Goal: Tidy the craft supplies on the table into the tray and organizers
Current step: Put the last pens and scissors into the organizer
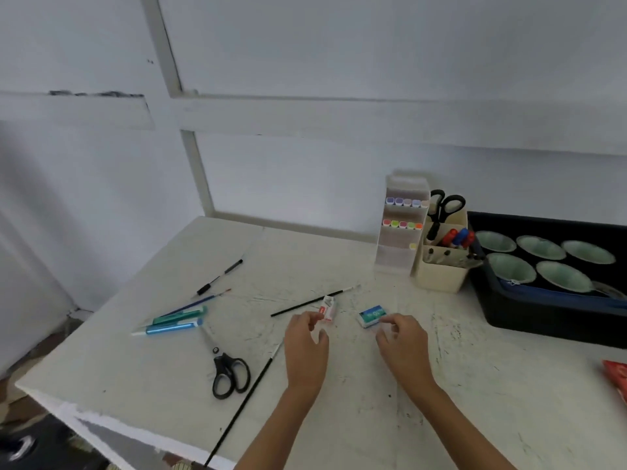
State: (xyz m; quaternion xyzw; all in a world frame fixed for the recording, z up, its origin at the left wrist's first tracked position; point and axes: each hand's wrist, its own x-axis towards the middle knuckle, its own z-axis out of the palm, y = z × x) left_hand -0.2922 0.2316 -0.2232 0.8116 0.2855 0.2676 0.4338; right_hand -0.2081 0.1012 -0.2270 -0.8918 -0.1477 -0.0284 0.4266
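My left hand (307,351) pinches a small red-and-white eraser (328,308) at the middle of the white table (135,368). Just to its right, my right hand (402,347) pinches the near edge of a blue-and-white eraser (371,315) lying on the table. Left of my hands lie black scissors (229,369), two blue-green glue tubes (176,323), a thin blue brush (200,301) and a black pen (220,276). Two long black brushes lie near my left hand: one behind it (308,301), one running toward the front edge (244,401).
At the back right stand a clear marker organizer (400,228) and a cream holder (441,266) with scissors and markers. A black tray (543,313) with several green bowls sits at the far right. A red packet (617,378) shows at the right edge.
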